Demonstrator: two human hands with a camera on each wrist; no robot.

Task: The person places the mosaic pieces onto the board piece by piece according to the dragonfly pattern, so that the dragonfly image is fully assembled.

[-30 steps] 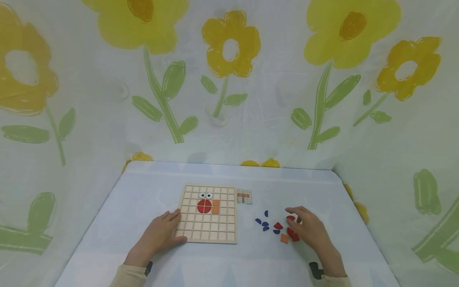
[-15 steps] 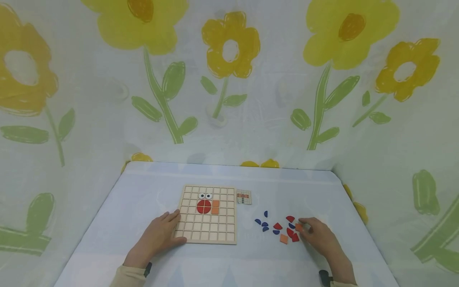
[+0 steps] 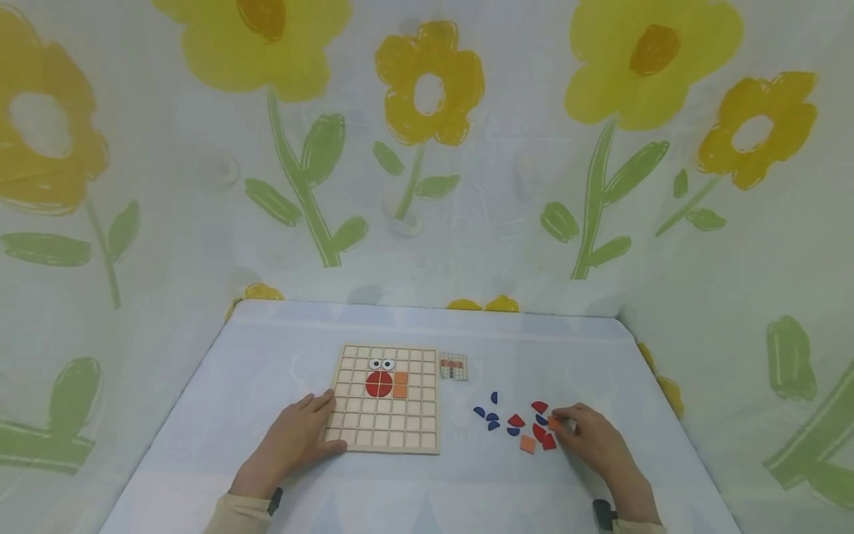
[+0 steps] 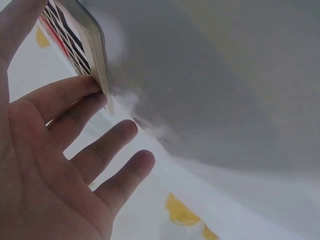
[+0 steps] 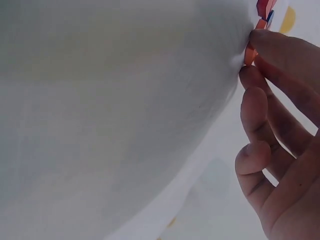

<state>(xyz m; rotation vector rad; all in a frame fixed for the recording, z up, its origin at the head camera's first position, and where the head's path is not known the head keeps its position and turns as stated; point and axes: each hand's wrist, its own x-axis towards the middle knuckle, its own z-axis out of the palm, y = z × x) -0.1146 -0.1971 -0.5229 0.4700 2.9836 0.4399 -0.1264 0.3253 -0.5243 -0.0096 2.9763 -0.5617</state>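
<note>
A wooden grid board [image 3: 420, 423] lies left of the middle of the table. On it sit two eye tiles [image 3: 382, 364], a red circle of quarter pieces [image 3: 379, 384] and two orange squares [image 3: 400, 385]. My left hand [image 3: 300, 434] rests at the board's left edge, fingers along the side and thumb by the front corner. In the left wrist view, fingertips [image 4: 92, 85] touch the board's edge. At the right of the loose pieces, my right hand [image 3: 594, 437] pinches an orange square tile [image 5: 249, 54] between thumb and finger, low over the table.
Loose red quarter pieces [image 3: 516, 420], blue half-circles [image 3: 492, 417] and another orange square [image 3: 528, 444] lie between the board and my right hand. A small pattern card [image 3: 454, 366] lies by the board's right edge. Flowered cloth walls [image 3: 467, 245] surround the table [image 3: 427, 497].
My right hand has moved rightward from over a red piece and now pinches an orange square, uncovering red and blue pieces. My left hand stays at the board.
</note>
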